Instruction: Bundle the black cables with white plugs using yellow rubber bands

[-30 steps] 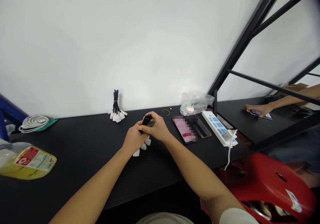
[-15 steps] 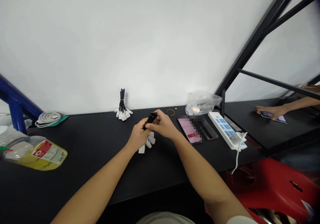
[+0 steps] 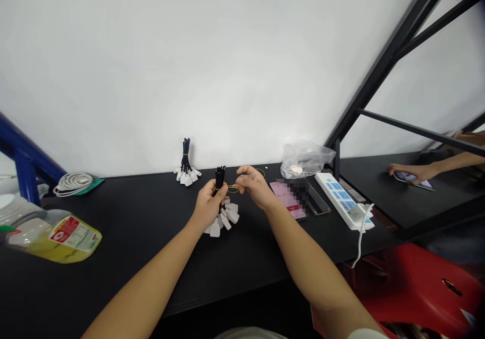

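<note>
My left hand [image 3: 209,203] is closed around a bundle of short black cables [image 3: 220,177] whose white tags or connectors [image 3: 223,220] fan out below. A thin yellow rubber band [image 3: 232,188] stretches from the bundle to the fingertips of my right hand [image 3: 253,186], which pinch it. Further back, against the wall, a second bundle of black cables [image 3: 185,162] stands upright with a yellow band round it and white ends spread at its base.
Right of my hands lie a pink-screened phone [image 3: 286,197], a dark phone [image 3: 318,197], a white power strip [image 3: 344,200] and a plastic bag [image 3: 306,158]. On the left are a coiled white cable [image 3: 74,182] and an oil jug [image 3: 60,238]. Another person's hand [image 3: 413,172] holds a phone beyond the frame.
My right hand has drawn away rightward from the bundle, stretching the rubber band out. The bundle in my left hand is now more upright, and its white ends show more.
</note>
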Demonstrator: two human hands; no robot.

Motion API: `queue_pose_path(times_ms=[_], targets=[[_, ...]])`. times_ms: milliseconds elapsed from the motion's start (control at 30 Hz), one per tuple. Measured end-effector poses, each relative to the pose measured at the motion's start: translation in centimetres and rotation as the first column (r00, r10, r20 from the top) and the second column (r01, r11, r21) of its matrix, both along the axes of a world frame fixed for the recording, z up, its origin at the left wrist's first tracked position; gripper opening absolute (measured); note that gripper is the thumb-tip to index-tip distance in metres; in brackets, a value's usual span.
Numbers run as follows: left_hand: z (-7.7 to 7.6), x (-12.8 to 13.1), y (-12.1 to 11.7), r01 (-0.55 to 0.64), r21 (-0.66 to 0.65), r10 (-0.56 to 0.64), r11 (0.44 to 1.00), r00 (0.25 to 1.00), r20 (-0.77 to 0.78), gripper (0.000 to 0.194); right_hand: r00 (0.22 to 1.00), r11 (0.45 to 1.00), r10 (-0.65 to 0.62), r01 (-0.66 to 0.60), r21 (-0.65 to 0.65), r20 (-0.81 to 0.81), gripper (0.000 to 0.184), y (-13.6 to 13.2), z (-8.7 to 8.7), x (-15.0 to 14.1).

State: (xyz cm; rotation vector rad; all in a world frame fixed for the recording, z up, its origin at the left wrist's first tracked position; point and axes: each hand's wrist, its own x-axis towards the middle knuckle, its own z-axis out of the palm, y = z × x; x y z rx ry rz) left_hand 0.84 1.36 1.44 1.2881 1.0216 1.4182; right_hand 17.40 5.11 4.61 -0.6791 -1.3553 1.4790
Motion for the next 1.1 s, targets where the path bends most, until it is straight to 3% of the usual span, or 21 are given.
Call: queue_pose_path(times_ms=[100,233,367,533,733,967,1100], targets=[[0.0,0.2,-0.1,0.016,0.006,-0.017,1.0,1.0,0.015,0.034,0.984,0.998,0.018,-0.028,-0.053,-0.179,0.023,-0.1,0.0,-0.2],[0.0,0.5,-0.5,0.055,-0.002,-0.055,0.999,0.998,-0.032,0.035,0.906,0.991,0.014,-0.069,-0.116,-0.422,0.018,-0.4,0.3,-0.6],[-0.3,0.8,-1.1,0.103,0.02,-0.099,0.994,0.985,-0.141,0.032,0.849,0.971,-0.03,-0.1,-0.215,-0.528,0.022,-0.9,0.5,-1.1],[-0.6,0.6,-1.2,0.119,0.068,-0.1,0.991,0.968,-0.23,0.032,0.861,0.963,-0.123,-0.017,-0.27,-0.493,0.038,-0.8,-0.2,-1.5],[-0.7,0.2,-1.1,0.113,0.103,-0.07,0.988,0.933,-0.354,0.034,0.906,0.974,-0.132,0.044,-0.221,-0.401,0.057,-0.3,-1.2,-1.8],[0.4,0.2,-1.5,0.157,0.141,-0.059,0.978,0.845,-0.531,0.03,0.92,0.994,-0.109,0.096,-0.052,-0.376,0.082,-0.8,-0.8,-1.6],[0.8,0.2,-1.5,0.149,0.119,-0.047,0.982,0.793,-0.607,0.03,0.971,0.988,-0.063,0.094,0.124,-0.232,0.084,-1.1,0.3,-0.9]])
